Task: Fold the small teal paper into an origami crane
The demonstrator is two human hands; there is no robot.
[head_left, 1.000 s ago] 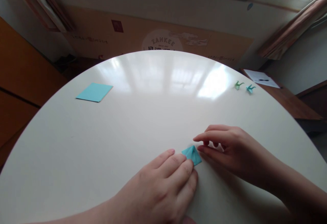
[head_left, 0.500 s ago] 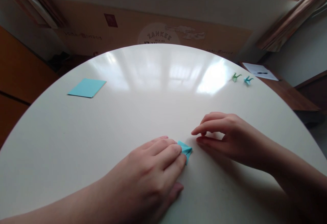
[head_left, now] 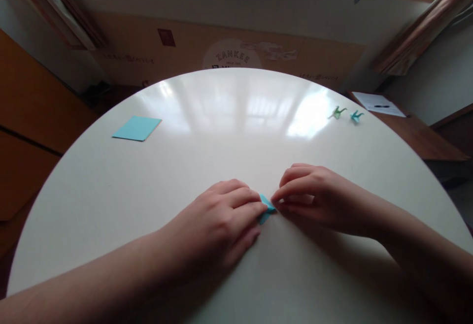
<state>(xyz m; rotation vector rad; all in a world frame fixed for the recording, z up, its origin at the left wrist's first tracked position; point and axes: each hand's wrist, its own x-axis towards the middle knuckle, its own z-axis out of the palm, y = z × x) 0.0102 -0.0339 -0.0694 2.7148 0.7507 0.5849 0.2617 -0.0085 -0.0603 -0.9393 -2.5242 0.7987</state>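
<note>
A small folded piece of light-blue origami paper lies on the white round table in front of me. My left hand holds it down from the left, its fingers covering most of the paper. At the paper's right-hand point, my right hand pinches with thumb and index finger. Only a strip of the folds shows between the two hands.
A stack of square light-blue origami paper lies at the table's left. Toward the far right edge stand a green paper crane and a blue paper crane. Beyond them, a paper sheet with a pen rests on a brown surface.
My right hand has come left and down to the paper's point, and its fingertips have closed there. My left hand has shifted slightly up, still on the paper. The view has tilted a little.
</note>
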